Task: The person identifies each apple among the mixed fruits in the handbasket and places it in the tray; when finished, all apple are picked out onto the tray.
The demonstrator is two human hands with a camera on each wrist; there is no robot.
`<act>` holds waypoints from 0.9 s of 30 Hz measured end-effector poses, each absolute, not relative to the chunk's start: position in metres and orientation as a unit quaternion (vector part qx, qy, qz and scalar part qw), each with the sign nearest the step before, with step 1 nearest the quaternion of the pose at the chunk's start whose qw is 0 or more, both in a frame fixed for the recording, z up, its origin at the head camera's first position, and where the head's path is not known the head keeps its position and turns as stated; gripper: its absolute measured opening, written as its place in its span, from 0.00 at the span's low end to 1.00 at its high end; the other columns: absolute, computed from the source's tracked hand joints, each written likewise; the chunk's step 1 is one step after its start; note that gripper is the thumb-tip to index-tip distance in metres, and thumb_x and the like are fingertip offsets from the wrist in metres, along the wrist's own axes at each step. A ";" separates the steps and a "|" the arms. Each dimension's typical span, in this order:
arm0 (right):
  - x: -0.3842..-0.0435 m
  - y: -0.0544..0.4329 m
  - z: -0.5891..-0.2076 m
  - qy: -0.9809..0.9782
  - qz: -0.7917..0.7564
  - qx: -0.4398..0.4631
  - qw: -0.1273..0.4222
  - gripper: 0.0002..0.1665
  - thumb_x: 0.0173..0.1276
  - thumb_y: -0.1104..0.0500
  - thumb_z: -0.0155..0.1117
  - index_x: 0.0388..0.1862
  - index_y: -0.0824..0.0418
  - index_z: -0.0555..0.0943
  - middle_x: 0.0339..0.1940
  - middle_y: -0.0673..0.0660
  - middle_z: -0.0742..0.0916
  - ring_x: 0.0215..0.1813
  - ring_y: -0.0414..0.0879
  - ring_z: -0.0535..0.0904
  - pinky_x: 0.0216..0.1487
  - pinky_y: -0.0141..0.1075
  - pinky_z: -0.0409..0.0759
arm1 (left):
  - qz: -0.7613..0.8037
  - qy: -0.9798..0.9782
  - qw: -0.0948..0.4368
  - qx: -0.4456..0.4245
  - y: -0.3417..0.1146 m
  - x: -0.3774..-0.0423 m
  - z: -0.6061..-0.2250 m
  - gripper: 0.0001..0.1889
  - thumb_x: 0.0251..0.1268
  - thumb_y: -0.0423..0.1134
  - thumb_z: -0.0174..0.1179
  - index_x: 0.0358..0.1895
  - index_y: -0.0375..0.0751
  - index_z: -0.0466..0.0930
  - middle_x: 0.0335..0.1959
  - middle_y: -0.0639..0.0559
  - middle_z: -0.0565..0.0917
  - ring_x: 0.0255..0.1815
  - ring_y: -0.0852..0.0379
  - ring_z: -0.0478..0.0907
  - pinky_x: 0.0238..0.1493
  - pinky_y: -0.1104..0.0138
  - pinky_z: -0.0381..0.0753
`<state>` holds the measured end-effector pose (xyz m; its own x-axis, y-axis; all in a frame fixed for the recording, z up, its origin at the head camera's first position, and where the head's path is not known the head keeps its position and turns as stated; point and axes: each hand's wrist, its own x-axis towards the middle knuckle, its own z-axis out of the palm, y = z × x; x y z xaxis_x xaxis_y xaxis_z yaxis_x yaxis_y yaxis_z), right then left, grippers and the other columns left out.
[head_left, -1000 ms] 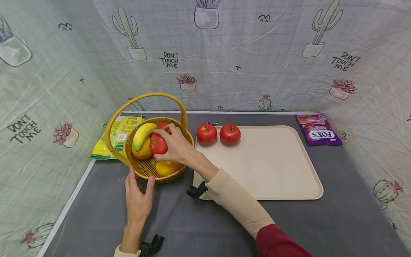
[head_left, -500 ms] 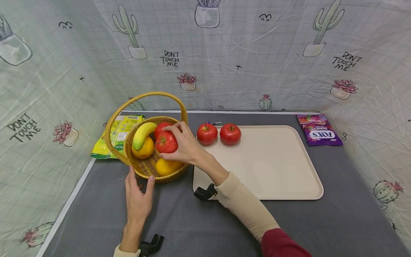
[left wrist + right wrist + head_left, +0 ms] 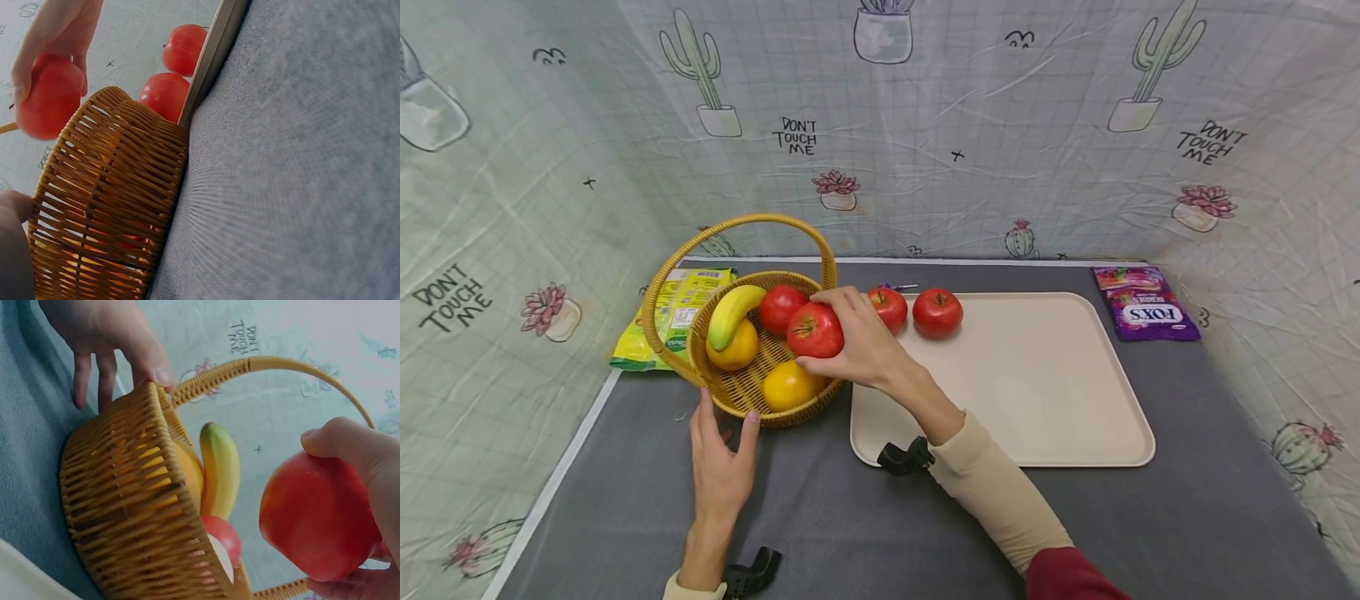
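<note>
My right hand grips a red apple between thumb and fingers, raised over the right side of a yellow wicker basket. In the right wrist view the held apple is apart from the basket's rim. My left hand touches the near rim, its thumb at the edge and its fingers extended along the outer wall. Inside the basket lie another red apple, a banana on an orange, and a yellow-orange round fruit.
A beige tray lies right of the basket. One red apple sits at its far left corner, beside another partly behind my right hand. A yellow-green packet lies behind the basket, a purple FOX'S packet at the far right.
My right hand has lifted the apple out from among the fruit and moved it right, uncovering the other red apple in the basket. My left hand has stayed at the rim.
</note>
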<state>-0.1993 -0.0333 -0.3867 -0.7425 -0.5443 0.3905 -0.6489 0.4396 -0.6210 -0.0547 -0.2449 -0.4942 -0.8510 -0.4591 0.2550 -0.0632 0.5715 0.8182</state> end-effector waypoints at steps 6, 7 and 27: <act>-0.199 -0.019 -0.387 -0.842 0.409 0.345 0.072 0.43 0.53 0.42 0.77 0.64 0.54 0.71 0.59 0.54 0.77 0.59 0.45 0.73 0.58 0.42 0.82 | -0.434 -0.859 0.226 0.152 -0.245 -0.055 -0.494 0.43 0.73 0.49 0.58 0.82 0.47 0.42 0.79 0.39 0.55 0.75 0.41 0.62 0.62 0.44 0.75; -0.198 -0.016 -0.387 -0.843 0.409 0.343 0.074 0.44 0.52 0.41 0.78 0.64 0.54 0.71 0.59 0.54 0.77 0.59 0.45 0.73 0.58 0.42 0.82 | -0.434 -0.859 0.226 0.152 -0.245 -0.055 -0.494 0.43 0.73 0.49 0.58 0.82 0.47 0.42 0.79 0.39 0.56 0.74 0.41 0.62 0.62 0.44 0.75; -0.206 0.031 -0.392 -0.855 0.433 0.273 0.084 0.49 0.52 0.47 0.80 0.71 0.52 0.69 0.63 0.58 0.74 0.63 0.52 0.72 0.57 0.51 0.84 | -0.435 -0.858 0.226 0.151 -0.243 -0.053 -0.494 0.43 0.73 0.48 0.58 0.82 0.49 0.41 0.79 0.39 0.55 0.73 0.39 0.64 0.62 0.43 0.74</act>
